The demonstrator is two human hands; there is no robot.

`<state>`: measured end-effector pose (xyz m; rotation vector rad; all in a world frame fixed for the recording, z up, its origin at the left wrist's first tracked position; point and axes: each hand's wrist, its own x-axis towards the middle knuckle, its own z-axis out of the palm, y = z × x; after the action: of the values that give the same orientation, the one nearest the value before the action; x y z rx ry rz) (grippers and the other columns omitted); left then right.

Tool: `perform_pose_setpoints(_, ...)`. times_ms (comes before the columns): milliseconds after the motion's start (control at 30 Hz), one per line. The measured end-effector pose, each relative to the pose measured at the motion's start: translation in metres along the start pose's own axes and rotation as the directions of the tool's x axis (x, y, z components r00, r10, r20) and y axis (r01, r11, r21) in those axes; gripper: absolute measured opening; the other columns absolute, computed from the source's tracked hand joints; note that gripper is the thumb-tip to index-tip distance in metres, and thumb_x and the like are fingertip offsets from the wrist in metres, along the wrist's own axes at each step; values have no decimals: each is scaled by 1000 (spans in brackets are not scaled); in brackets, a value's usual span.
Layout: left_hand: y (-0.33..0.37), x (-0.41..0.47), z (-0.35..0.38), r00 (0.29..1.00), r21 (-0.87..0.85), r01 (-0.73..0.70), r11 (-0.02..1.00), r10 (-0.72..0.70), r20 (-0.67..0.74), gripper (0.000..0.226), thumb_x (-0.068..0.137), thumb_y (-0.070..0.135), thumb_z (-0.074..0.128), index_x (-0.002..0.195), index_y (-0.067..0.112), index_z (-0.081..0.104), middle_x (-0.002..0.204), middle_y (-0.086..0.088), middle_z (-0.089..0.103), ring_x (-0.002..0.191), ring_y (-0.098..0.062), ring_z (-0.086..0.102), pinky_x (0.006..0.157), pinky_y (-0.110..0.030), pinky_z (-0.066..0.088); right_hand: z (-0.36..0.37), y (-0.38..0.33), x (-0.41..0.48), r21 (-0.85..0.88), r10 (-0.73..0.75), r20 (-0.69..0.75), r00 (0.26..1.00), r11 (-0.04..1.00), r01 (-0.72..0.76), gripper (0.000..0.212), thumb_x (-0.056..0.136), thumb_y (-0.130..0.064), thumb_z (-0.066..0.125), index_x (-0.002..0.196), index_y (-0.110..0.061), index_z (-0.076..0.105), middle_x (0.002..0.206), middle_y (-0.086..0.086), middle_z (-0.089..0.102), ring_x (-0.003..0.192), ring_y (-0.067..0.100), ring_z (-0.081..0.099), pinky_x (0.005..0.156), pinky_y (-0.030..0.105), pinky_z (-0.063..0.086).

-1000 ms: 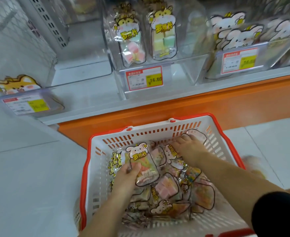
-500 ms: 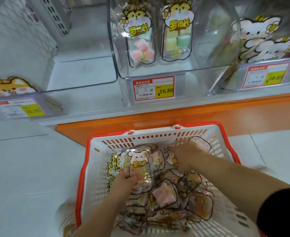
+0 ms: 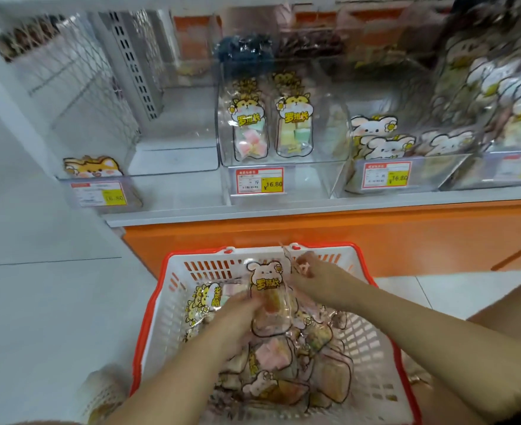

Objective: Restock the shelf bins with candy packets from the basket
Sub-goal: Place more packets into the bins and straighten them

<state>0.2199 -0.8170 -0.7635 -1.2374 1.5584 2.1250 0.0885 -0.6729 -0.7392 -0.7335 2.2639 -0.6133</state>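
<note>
1. We see the L hand point(image 3: 237, 314) over the basket point(image 3: 173, 289). Its fingers are curled round the lower part of a bear-top candy pkt point(image 3: 267, 286), held upright above the pile.
2. The R hand point(image 3: 313, 276) is just beside that pkt's top right, near the basket's far wall. Its fingers are bent, pinching a second pkt point(image 3: 302, 266) that is clear w/ sth pink inside. It's blurred, so we can't tell more.
3. The basket is white mesh w/ a red rim, in front of the orange shelf base point(image 3: 345, 237). Loose pkts point(image 3: 283, 363) are heaped inside.
4. In the middle bin point(image 3: 283, 162) we count two cat-top pkts upright, side by side: a pink one point(image 3: 250, 130) and a green/yellow one point(image 3: 296, 127). The price tag point(image 3: 260, 180) reads 16.80.
5. The right-side bin point(image 3: 431, 170) holds bear-top pkts. The left-side bin point(image 3: 99, 194) shows one cat-top pkt at its front.
</note>
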Motion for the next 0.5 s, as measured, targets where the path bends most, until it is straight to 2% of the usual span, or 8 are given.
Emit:
perform_pose_setpoints(67, 9, -20, 13, 994, -91, -66, 994, 74, 84, 22, 104, 15, 51, 118, 9, 66, 82, -5, 76, 81, -24, 73, 66, -36, 55, 5, -12, -15, 77, -42, -99, 994, 996, 50, 71, 83, -78, 44, 135, -30, 36, 98, -7, 63, 79, 15, 63, 73, 35, 51)
perform_pose_setpoints(167, 23, -44, 26, 982, -186, -115, 976, 140, 127, 26, 104, 24, 49, 112, 10, 69, 87, -10, 76, 75, -23, 73, 68, -43, 59, 1, -21, -36, 79, -166, -179, 970, 980, 182, 78, 78, -86, 36, 136, -36, 42, 103, -10, 56, 92, 12, 57, 81, 35, 45)
perform_pose_setpoints(233, 31, -54, 28, 983, -295, -93, 951, 134, 122, 38, 104, 34, 48, 113, 4, 68, 87, -12, 75, 74, -25, 73, 70, -42, 59, -10, -24, -45, 69, -244, -185, 952, 963, 260, 56, 91, -72, 36, 136, -40, 48, 114, -9, 54, 107, 12, 52, 94, 35, 41)
perform_pose_setpoints(267, 34, -56, 28, 982, -343, -83, 936, 135, 133, 47, 103, 44, 47, 113, 4, 69, 92, -14, 75, 78, -28, 74, 69, -40, 58, -17, -24, -47, 42, -283, -189, 940, 954, 296, 45, 97, -61, 39, 136, -40, 50, 114, -9, 53, 110, 12, 49, 97, 33, 39)
perform_pose_setpoints(367, 45, -65, 32, 963, -374, -102, 922, 185, 196, 72, 89, 73, 45, 120, 13, 69, 110, -13, 73, 97, -31, 71, 68, -36, 57, -39, -26, -49, -53, -380, -245, 892, 924, 379, 38, 98, -47, 51, 136, -39, 54, 97, -14, 49, 99, 7, 45, 85, 26, 36)
perform_pose_setpoints(433, 52, -69, 38, 939, -343, -150, 927, 243, 245, 71, 87, 70, 50, 135, 19, 60, 120, -9, 71, 107, -28, 69, 72, -37, 58, -51, -30, -51, -59, -418, -283, 863, 906, 419, 39, 96, -46, 57, 134, -40, 56, 92, -17, 48, 91, 1, 43, 78, 20, 33)
perform_pose_setpoints(467, 55, -69, 42, 921, -319, -198, 927, 288, 264, 69, 90, 60, 57, 146, 22, 48, 124, -8, 70, 111, -26, 68, 74, -38, 59, -57, -32, -53, -55, -430, -300, 852, 899, 434, 38, 96, -43, 59, 133, -40, 57, 91, -15, 48, 89, 0, 42, 76, 19, 32)
perform_pose_setpoints(500, 57, -69, 45, 904, -281, -264, 923, 338, 260, 75, 92, 45, 67, 154, 23, 32, 123, -7, 70, 109, -23, 69, 68, -35, 60, -62, -32, -54, -45, -434, -321, 841, 895, 445, 37, 95, -40, 61, 133, -41, 57, 92, -11, 49, 88, 1, 43, 75, 18, 32)
